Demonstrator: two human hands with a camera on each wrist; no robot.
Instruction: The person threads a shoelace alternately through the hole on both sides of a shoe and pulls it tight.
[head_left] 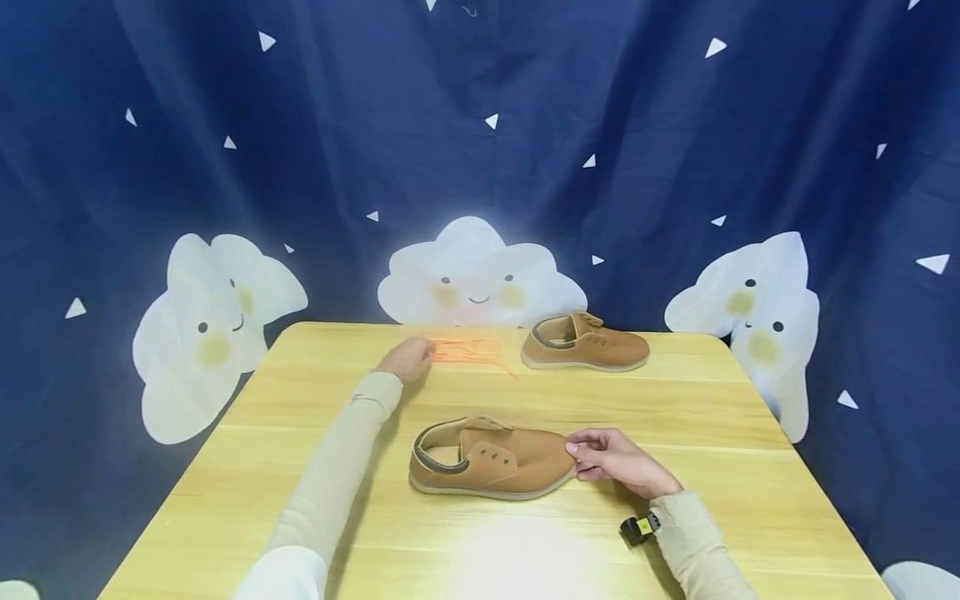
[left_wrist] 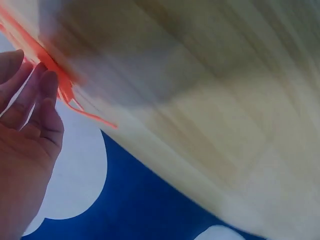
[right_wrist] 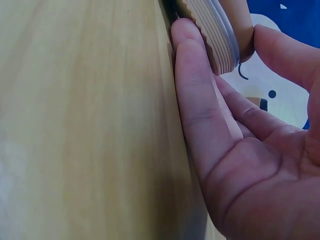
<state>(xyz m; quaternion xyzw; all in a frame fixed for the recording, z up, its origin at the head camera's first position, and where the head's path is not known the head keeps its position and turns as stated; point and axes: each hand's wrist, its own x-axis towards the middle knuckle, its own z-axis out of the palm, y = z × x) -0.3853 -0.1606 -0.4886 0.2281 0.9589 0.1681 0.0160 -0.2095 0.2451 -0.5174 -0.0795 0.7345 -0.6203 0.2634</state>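
A tan shoe [head_left: 517,458] with bare eyelets lies sideways on the table, its toe to the right. My right hand [head_left: 618,460] grips that toe; in the right wrist view the thumb [right_wrist: 280,52] presses the upper while fingers reach beneath the ribbed sole [right_wrist: 212,37]. Farther back, a flat bundle of bright orange shoelaces [head_left: 468,350] rests on the table. My left hand [head_left: 408,358] pinches its left end, with bent fingers around the strands [left_wrist: 52,70] in the left wrist view. Part of the grip is hidden behind the fingertips.
A matching tan shoe [head_left: 588,346] stands at the table's back edge, right of the laces. The pale wooden table [head_left: 697,417] ends at a dark blue curtain [head_left: 480,167] printed with clouds. A bright glare falls on the table's near part.
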